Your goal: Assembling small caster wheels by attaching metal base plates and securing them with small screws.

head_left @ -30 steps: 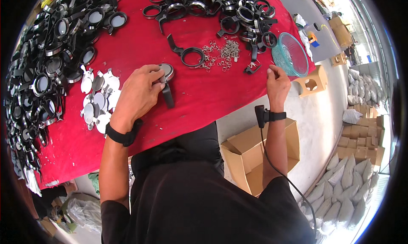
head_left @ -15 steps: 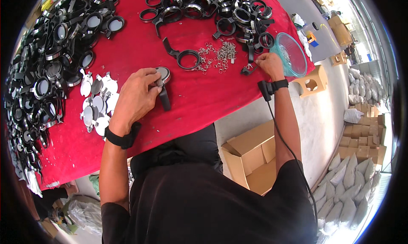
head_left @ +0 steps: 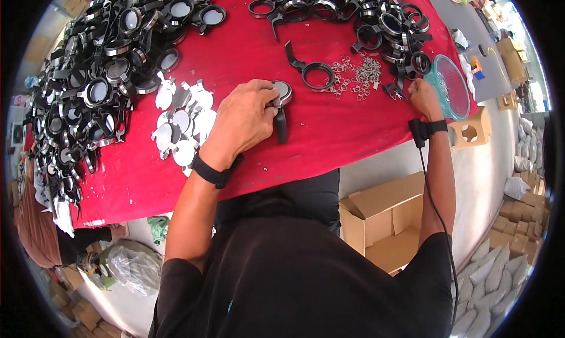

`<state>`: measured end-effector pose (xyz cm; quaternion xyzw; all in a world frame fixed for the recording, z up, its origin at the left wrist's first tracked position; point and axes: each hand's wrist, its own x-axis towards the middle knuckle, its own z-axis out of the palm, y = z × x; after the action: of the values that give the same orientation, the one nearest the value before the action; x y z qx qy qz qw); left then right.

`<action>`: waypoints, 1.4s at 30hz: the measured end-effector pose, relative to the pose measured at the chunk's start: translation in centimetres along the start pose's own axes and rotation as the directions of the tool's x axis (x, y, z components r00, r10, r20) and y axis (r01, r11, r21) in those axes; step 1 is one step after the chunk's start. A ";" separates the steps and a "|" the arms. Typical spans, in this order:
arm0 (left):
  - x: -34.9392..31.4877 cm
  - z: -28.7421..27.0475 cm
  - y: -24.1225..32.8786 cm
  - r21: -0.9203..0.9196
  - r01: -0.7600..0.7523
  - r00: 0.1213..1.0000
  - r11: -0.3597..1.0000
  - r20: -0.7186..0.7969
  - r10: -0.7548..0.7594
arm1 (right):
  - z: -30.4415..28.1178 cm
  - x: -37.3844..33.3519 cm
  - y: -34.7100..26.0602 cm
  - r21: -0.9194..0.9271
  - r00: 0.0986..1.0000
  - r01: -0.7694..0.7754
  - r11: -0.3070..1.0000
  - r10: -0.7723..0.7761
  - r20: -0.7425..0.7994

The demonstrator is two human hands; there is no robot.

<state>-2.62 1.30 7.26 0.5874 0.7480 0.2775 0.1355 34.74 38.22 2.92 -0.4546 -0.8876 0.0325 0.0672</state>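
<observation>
My left hand [head_left: 247, 115] is closed around a round black lid part [head_left: 283, 90] with a shiny metal rim and a grey disc inside. The part's black handle [head_left: 281, 127] points toward me, below my fingertips. At the right of the red table, my right hand [head_left: 425, 99] is slightly blurred, its fingers drawn together; what they pinch is too small to make out. Beside those fingertips lies a small dark piece with a thin metal end [head_left: 393, 92]. Between the hands are a black ring with a bent handle [head_left: 318, 76] and a scatter of small metal clips [head_left: 368, 73].
Black-handled lid parts [head_left: 97, 92] pile along the left of the red cloth [head_left: 141, 194]. White and grey discs [head_left: 183, 121] lie left of my left hand. More black rings [head_left: 391, 25] lie at the back. A teal bowl [head_left: 465, 90] stands right; an open cardboard box [head_left: 385, 220] is below the table.
The whole view has shifted, so the table appears further right and lower on the left. My left hand keeps its hold on the lid part; my right hand stays by the small dark piece.
</observation>
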 end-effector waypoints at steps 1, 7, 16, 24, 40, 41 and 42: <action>0.0 0.0 -0.1 0.000 0.007 1.000 1.000 -0.001 -0.007 | -0.2 -0.6 0.0 0.019 0.999 -0.005 1.000 0.006 -0.051; 0.1 0.1 0.0 0.007 0.011 1.000 1.000 -0.016 -0.011 | -4.0 -5.1 -7.7 0.322 0.953 -0.074 0.944 0.162 -0.255; -0.2 0.8 0.3 0.044 -0.010 0.999 0.999 -0.039 0.012 | 3.0 -11.0 -29.2 0.908 0.924 -0.368 -0.201 0.029 0.381; -0.3 0.9 -0.1 0.048 -0.020 0.999 0.999 -0.039 0.021 | 4.1 -10.2 -34.6 0.841 0.874 -0.410 -0.353 0.112 0.473; -0.2 0.3 0.8 0.025 -0.005 1.000 1.000 0.013 0.005 | 3.7 -10.5 -34.8 0.865 0.857 -0.474 -0.164 0.139 0.496; -0.1 0.3 0.8 0.028 -0.006 1.000 1.000 0.014 0.006 | 4.2 -10.5 -34.8 0.874 0.865 -0.452 -0.179 0.152 0.479; -0.1 0.3 0.8 0.029 -0.008 1.000 1.000 0.015 0.007 | 4.5 -10.5 -34.9 0.882 0.873 -0.429 -0.193 0.163 0.460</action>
<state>-1.75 1.37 7.47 0.5941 0.7488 0.2629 0.1314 12.07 9.32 1.68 -0.4426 -0.4331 0.7302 0.2886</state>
